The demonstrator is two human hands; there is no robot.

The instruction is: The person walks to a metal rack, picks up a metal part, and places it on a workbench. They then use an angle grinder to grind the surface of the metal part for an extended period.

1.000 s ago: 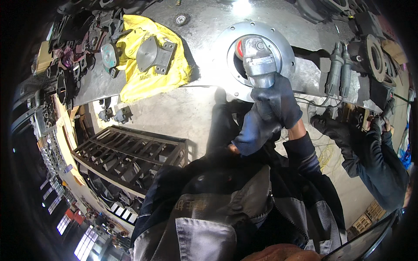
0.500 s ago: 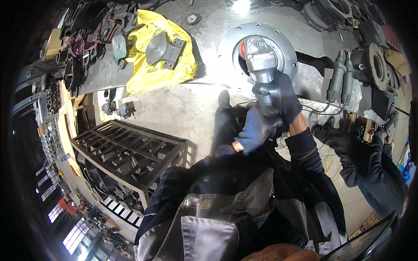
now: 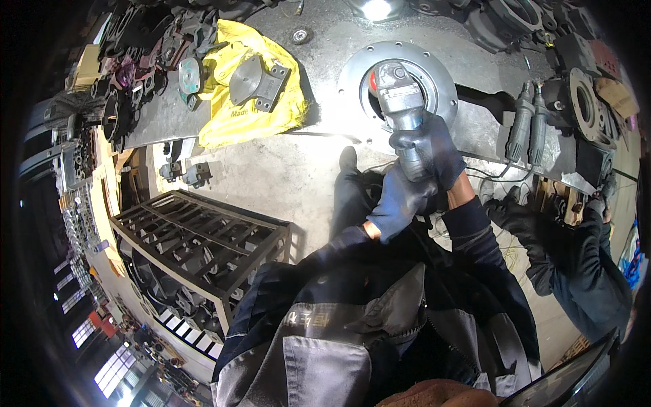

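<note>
Both my gloved hands are closed around an angle grinder (image 3: 400, 95). My left hand (image 3: 400, 203), in a blue glove, grips the rear of its body. Further forward, my right hand (image 3: 437, 149), in a darker glove, wraps the body behind the gear head. The grinder's head is over the opening of a round grey metal flange (image 3: 351, 71) with bolt holes around its rim, lying on the metal bench. A bit of red shows at the left of the head, perhaps the disc; the head hides where it meets the flange.
Left of the flange, a grey metal part (image 3: 249, 83) lies on a yellow bag (image 3: 291, 108). Two corded power tools (image 3: 522, 125) lie to the right, near castings (image 3: 583, 102). A metal rack (image 3: 203, 244) stands on the floor at left. Another person (image 3: 576, 251) is at the right.
The grinder and both my hands have shifted slightly left over the flange. My grip looks the same, and the parts on the bench stay in place.
</note>
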